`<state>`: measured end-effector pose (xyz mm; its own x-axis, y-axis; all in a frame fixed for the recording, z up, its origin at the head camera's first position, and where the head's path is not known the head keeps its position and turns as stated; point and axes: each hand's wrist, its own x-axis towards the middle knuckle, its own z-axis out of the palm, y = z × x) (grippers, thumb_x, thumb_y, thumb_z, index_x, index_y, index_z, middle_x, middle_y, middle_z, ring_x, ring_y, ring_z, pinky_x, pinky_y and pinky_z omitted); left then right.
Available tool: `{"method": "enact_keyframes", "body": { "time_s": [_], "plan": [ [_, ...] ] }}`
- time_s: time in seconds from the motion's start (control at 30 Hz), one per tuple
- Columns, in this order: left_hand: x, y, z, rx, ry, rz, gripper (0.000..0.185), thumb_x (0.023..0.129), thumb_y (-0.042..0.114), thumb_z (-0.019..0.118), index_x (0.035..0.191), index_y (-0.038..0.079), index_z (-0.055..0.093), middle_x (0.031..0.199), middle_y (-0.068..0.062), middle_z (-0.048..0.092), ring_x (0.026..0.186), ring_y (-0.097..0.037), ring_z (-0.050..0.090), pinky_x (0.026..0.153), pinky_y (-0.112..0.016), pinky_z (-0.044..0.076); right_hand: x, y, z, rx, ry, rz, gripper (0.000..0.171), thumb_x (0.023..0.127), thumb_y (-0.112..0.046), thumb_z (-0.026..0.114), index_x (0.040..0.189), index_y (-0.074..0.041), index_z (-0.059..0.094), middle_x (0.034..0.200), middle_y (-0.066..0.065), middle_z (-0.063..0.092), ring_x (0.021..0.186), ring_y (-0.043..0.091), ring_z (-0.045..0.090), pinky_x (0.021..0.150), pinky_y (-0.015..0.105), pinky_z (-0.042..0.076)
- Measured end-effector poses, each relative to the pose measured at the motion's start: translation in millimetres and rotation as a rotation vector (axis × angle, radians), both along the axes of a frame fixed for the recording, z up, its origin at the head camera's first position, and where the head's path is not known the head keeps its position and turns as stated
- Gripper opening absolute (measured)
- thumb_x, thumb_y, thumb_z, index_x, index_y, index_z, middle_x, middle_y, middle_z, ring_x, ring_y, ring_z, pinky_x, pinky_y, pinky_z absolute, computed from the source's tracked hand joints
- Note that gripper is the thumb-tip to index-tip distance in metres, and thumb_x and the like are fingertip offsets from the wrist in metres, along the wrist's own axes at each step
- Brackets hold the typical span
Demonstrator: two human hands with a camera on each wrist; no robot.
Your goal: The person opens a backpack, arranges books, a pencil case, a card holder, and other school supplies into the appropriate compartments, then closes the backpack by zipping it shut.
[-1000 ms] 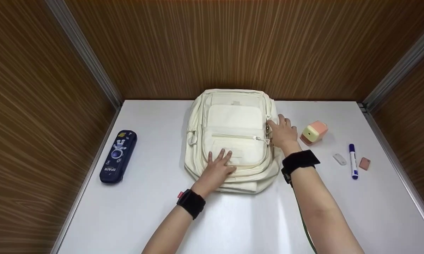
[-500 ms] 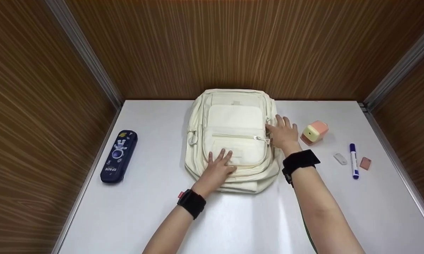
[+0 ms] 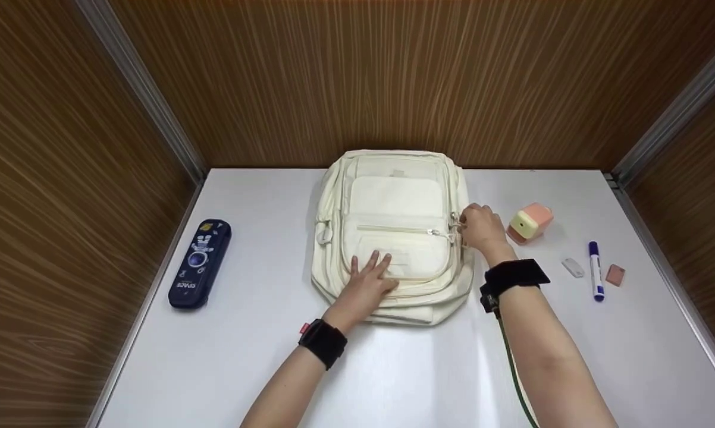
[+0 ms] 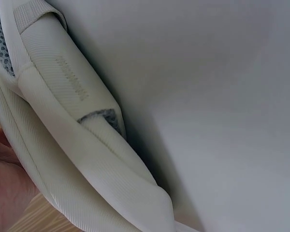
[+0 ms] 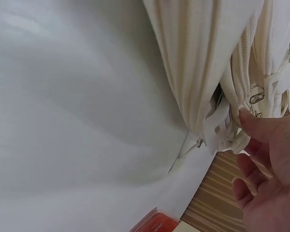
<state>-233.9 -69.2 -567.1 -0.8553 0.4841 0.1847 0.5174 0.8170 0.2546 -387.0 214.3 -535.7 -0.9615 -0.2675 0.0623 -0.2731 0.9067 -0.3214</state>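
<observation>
The backpack lies flat at mid-tabletop, front up. The left hand presses open-fingered on its lower front, steadying it. The right hand pinches a zipper pull at its right edge.

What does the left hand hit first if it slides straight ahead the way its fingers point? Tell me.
The left hand lies flat on the backpack, fingers pointing up its front. Going straight on, it would likely first meet the front pocket's zipper line, then the upper pocket panel. Depth is hard to judge.
</observation>
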Motion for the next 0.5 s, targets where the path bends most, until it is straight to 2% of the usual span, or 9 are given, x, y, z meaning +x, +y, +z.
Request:
{"method": "enact_keyframes", "body": {
  "time_s": [0.13, 0.3, 0.4, 0.5],
  "plan": [
    [0.4, 0.1, 0.7, -0.002, -0.005, 0.004, 0.025, 0.096, 0.024, 0.060, 0.117, 0.026, 0.073, 0.153, -0.013, 0.035, 0.144, -0.037, 0.022, 0.106, -0.071, 0.014, 0.8, 0.1, 1.0, -0.065, 0.004, -0.023, 0.013, 0.092, -0.010, 0.065, 0.095, 0.002, 0.068, 0.092, 0.018, 0.064, 0.087, 0.039, 0.059, 0.078, 0.053, 0.046],
    [1.5, 0.2, 2.0, 0.006, -0.013, 0.006, 0.025, 0.097, 0.025, 0.059, 0.117, 0.026, 0.072, 0.153, -0.014, 0.035, 0.144, -0.037, 0.022, 0.105, -0.071, 0.013, 0.6, -2.6, 5.7, -0.216, -0.119, -0.059, 0.020, 0.099, -0.014, 0.055, 0.092, 0.002, 0.064, 0.082, 0.016, 0.066, 0.070, 0.028, 0.060, 0.065, 0.040, 0.047],
    [1.3, 0.4, 1.8, 0.007, -0.012, 0.005, 0.025, 0.097, 0.025, 0.059, 0.118, 0.026, 0.072, 0.154, -0.013, 0.035, 0.144, -0.037, 0.022, 0.106, -0.071, 0.012, 0.1, -4.5, 7.6, -0.272, -0.185, -0.073, 0.022, 0.101, -0.013, 0.049, 0.097, 0.005, 0.062, 0.080, 0.017, 0.066, 0.065, 0.026, 0.062, 0.062, 0.037, 0.047],
    [1.0, 0.7, 1.1, 0.006, 0.000, 0.005, 0.025, 0.097, 0.024, 0.059, 0.118, 0.027, 0.072, 0.153, -0.013, 0.035, 0.144, -0.037, 0.022, 0.105, -0.071, 0.013, 0.7, -4.7, 7.0, -0.248, -0.186, -0.072, 0.024, 0.101, -0.011, 0.048, 0.112, 0.007, 0.061, 0.090, 0.022, 0.068, 0.072, 0.029, 0.064, 0.068, 0.040, 0.050]
  ]
}}
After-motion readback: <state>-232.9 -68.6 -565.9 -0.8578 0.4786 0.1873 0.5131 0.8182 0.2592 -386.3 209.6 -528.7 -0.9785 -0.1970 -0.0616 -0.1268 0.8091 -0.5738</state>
